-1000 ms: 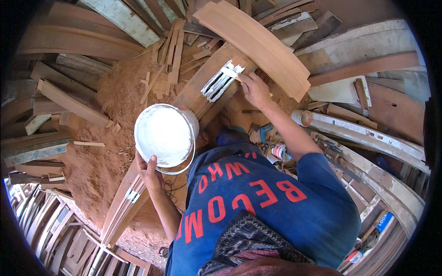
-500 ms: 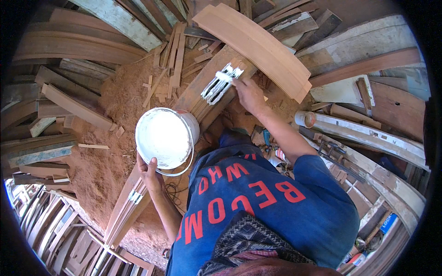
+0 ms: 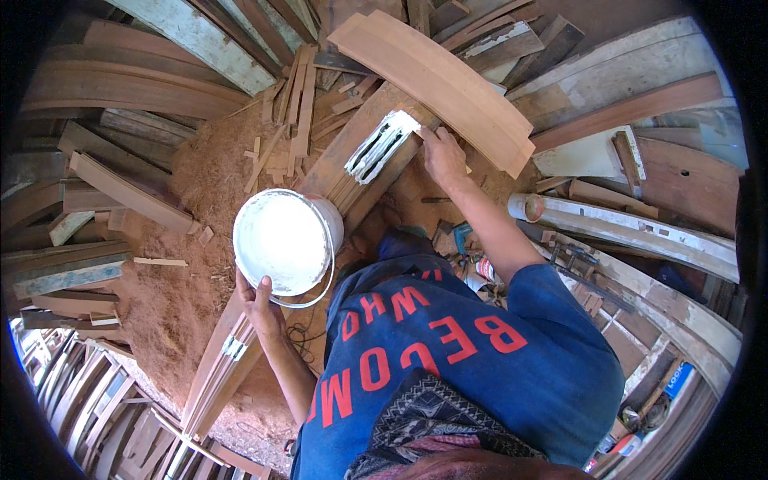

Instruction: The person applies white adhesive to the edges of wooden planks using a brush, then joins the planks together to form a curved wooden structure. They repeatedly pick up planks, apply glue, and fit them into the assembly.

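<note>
My left hand (image 3: 262, 304) grips the near side of a white bucket (image 3: 338, 228), its thumb at the rim. White stuff, probably glue or paint, shows inside the bucket. My right hand (image 3: 444, 158) is closed in a pinch at the right end of a white smear (image 3: 378, 150). A pale, thin tip sticks out of these fingers; I cannot make out what it is. The smear covers the ends of narrow wooden strips (image 3: 346, 189), with dark gaps between them. These lie on a thick wooden beam (image 3: 322, 170) running diagonally beneath the bucket.
A wide curved board (image 3: 436, 72) lies across the beam's far end. Sawdust (image 3: 172, 296) and offcuts cover the ground at left. Stacked planks (image 3: 128, 84) stand around both sides. A small pot (image 3: 526, 207) and a blue tool (image 3: 462, 237) are at right.
My right hand has drawn back slightly to the right, to the edge of the white smear. White stuff now spreads more evenly over the strips. My left hand still holds the bucket.
</note>
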Motion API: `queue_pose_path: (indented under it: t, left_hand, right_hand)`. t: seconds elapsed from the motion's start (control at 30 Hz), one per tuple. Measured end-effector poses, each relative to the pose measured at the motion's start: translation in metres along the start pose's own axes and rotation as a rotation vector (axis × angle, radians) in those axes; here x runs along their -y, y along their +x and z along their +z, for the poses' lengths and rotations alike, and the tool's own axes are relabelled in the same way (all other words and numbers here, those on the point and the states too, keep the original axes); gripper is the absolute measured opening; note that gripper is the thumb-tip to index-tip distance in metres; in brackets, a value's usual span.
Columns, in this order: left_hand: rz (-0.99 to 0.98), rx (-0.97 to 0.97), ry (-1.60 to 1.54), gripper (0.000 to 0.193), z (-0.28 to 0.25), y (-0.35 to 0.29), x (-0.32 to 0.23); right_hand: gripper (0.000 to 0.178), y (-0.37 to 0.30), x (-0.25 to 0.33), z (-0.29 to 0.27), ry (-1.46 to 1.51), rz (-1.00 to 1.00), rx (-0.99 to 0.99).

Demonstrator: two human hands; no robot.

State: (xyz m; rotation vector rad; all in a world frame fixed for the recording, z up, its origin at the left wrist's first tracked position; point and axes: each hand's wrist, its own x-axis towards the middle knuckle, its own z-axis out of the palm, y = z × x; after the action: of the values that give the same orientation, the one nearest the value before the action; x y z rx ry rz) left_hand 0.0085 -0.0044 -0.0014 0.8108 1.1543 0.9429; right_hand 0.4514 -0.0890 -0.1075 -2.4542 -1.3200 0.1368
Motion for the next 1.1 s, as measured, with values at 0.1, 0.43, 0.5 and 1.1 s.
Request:
queue_pose_path:
  t: [0.1,0.43,0.5,1.1]
  left_hand:
    - [0.012,0.012,0.006,0.075,-0.003,-0.001,0.001]
    - [0.009,-0.028,0.028,0.076,0.004,-0.003,-0.003]
    - [-0.006,-0.013,0.015,0.076,0.002,-0.001,-0.002]
    - [-0.043,-0.020,-0.008,0.079,-0.002,0.002,-0.003]
  right_hand:
    - [0.029,-0.005,0.009,-0.014,-0.004,0.019,0.037]
    - [0.026,0.007,0.034,-0.036,-0.026,0.011,0.046]
    - [0.027,0.008,0.029,-0.027,-0.003,-0.040,0.000]
    - [0.033,-0.023,0.037,-0.013,0.117,-0.137,0.198]
